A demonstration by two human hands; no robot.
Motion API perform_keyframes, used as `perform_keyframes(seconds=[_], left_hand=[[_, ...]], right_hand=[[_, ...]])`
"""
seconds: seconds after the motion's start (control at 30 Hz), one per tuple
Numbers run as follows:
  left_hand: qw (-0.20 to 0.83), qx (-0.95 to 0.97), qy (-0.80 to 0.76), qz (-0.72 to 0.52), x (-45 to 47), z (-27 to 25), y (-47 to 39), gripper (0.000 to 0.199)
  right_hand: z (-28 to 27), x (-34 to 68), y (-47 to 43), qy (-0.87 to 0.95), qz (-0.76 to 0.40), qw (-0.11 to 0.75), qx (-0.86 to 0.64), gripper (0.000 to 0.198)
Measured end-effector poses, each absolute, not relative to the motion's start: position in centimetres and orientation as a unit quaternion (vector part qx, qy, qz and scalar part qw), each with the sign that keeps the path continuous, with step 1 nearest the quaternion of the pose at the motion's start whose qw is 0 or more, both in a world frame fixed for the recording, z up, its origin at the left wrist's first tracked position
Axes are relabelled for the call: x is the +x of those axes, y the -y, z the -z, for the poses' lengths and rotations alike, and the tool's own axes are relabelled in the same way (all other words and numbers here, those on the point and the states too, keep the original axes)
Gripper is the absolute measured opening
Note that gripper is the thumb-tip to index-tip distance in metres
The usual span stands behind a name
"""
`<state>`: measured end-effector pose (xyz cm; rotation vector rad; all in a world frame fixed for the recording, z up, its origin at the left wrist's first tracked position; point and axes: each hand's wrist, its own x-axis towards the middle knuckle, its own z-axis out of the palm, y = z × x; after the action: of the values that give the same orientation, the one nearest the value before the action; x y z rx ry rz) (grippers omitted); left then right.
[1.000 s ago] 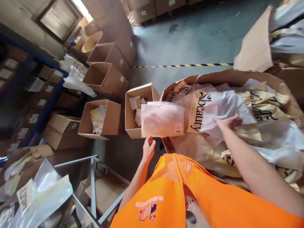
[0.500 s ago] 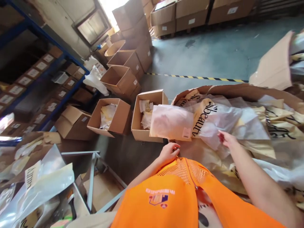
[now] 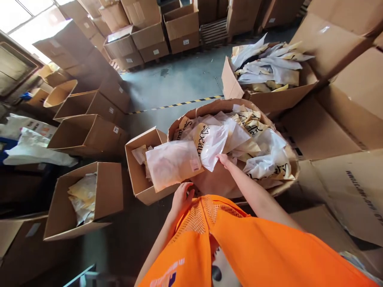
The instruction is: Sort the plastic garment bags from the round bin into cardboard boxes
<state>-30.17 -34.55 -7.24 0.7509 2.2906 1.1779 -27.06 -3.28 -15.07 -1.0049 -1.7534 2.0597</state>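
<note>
My right hand (image 3: 225, 161) pinches the lower corner of a translucent white plastic bag (image 3: 214, 142). That bag lies among other clear and tan bags, several with black lettering, in a large round-edged cardboard box (image 3: 291, 161). My left hand (image 3: 182, 196) is in front of my orange vest, its fingers loosely bent and apart, with nothing visible in them. Just beyond its fingertips lies a flat stack of frosted plastic bags (image 3: 172, 161) with a small barcode label at its right end. The stack spans from an open carton (image 3: 140, 179) to the large box.
To the left stands another open carton (image 3: 110, 191) with tan packets inside, with a further open carton (image 3: 86, 135) behind it. A box heaped with bags (image 3: 269, 99) is beyond at the right. Yellow-black tape (image 3: 179, 104) crosses the floor. Stacked cartons (image 3: 353, 119) line the right side.
The view has swung to the right. My right hand has closed on the plastic bag's corner and drawn it a little toward me. My left hand stays near the stack.
</note>
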Motion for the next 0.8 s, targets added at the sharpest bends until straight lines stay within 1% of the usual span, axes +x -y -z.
perform_keyframes(seconds=[0.07, 0.13, 0.17, 0.2, 0.23, 0.27, 0.33, 0.37, 0.4, 0.43, 0.47, 0.5, 0.53, 0.57, 0.6, 0.63, 0.67, 0.73, 0.77, 0.8], left_hand=[[0.203, 0.286, -0.844, -0.406, -30.8, 6.9, 34.0, 0.042], [0.178, 0.3, -0.849, -0.398, -31.4, 6.4, 32.7, 0.068], [0.174, 0.308, -0.841, -0.409, -31.6, 6.1, 31.7, 0.081], [0.182, 0.308, -0.824, -0.44, -31.7, 5.9, 30.7, 0.09], [0.202, 0.3, -0.798, -0.483, -31.6, 5.7, 29.5, 0.09], [0.229, 0.284, -0.766, -0.53, -31.5, 5.5, 28.2, 0.082], [0.274, 0.246, -0.709, -0.601, -31.2, 5.2, 26.0, 0.051], [0.285, 0.226, -0.69, -0.626, -31.1, 5.0, 25.1, 0.042], [0.294, 0.204, -0.672, -0.649, -31.3, 4.9, 24.5, 0.042], [0.306, 0.173, -0.649, -0.675, -31.6, 4.7, 24.1, 0.043], [0.325, 0.131, -0.618, -0.704, -32.0, 4.5, 24.0, 0.042], [0.348, 0.087, -0.583, -0.729, -32.5, 4.2, 24.1, 0.043], [0.371, 0.049, -0.552, -0.745, -33.0, 3.9, 24.4, 0.044], [0.389, 0.023, -0.53, -0.753, -33.5, 3.7, 24.9, 0.044], [0.399, 0.013, -0.52, -0.755, -34.0, 3.4, 25.5, 0.044], [0.403, 0.01, -0.516, -0.756, -34.3, 3.1, 26.1, 0.043], [0.407, 0.009, -0.513, -0.756, -34.6, 2.8, 26.8, 0.042], [0.424, -0.002, -0.506, -0.751, -35.0, 2.5, 28.0, 0.041], [0.432, -0.009, -0.504, -0.748, -35.2, 2.4, 28.6, 0.041], [0.437, -0.014, -0.502, -0.746, -35.3, 2.3, 29.1, 0.04]], right_hand=[[13.0, -26.6, 3.6, 0.574, -0.721, 0.142, -0.362, 0.043], [10.1, -25.8, 4.6, 0.552, -0.732, 0.166, -0.362, 0.042], [8.4, -25.4, 5.4, 0.545, -0.738, 0.178, -0.357, 0.041], [6.6, -24.9, 6.5, 0.541, -0.745, 0.183, -0.346, 0.04], [4.8, -24.5, 7.6, 0.542, -0.752, 0.181, -0.329, 0.039], [3.0, -24.1, 8.8, 0.551, -0.758, 0.169, -0.304, 0.038], [-0.3, -23.2, 10.7, 0.6, -0.751, 0.149, -0.233, 0.04], [-1.7, -22.5, 11.1, 0.636, -0.726, 0.164, -0.203, 0.04], [-2.7, -21.8, 11.0, 0.675, -0.682, 0.204, -0.195, 0.039], [-3.4, -20.9, 10.5, 0.71, -0.617, 0.262, -0.215, 0.04], [-3.6, -19.9, 9.5, 0.734, -0.537, 0.323, -0.261, 0.045], [-3.5, -18.8, 8.3, 0.743, -0.45, 0.374, -0.325, 0.055], [-3.1, -17.7, 7.0, 0.736, -0.38, 0.401, -0.392, 0.067], [-2.4, -16.7, 5.7, 0.719, -0.345, 0.403, -0.449, 0.078], [-1.5, -15.9, 4.5, 0.699, -0.361, 0.381, -0.486, 0.085], [-0.5, -15.2, 3.7, 0.676, -0.427, 0.334, -0.499, 0.087], [0.3, -14.7, 3.2, 0.647, -0.523, 0.267, -0.486, 0.083], [1.4, -14.1, 3.4, 0.572, -0.697, 0.133, -0.411, 0.067], [1.5, -14.0, 3.9, 0.541, -0.748, 0.094, -0.373, 0.059], [1.4, -13.9, 4.6, 0.524, -0.774, 0.081, -0.346, 0.053]])
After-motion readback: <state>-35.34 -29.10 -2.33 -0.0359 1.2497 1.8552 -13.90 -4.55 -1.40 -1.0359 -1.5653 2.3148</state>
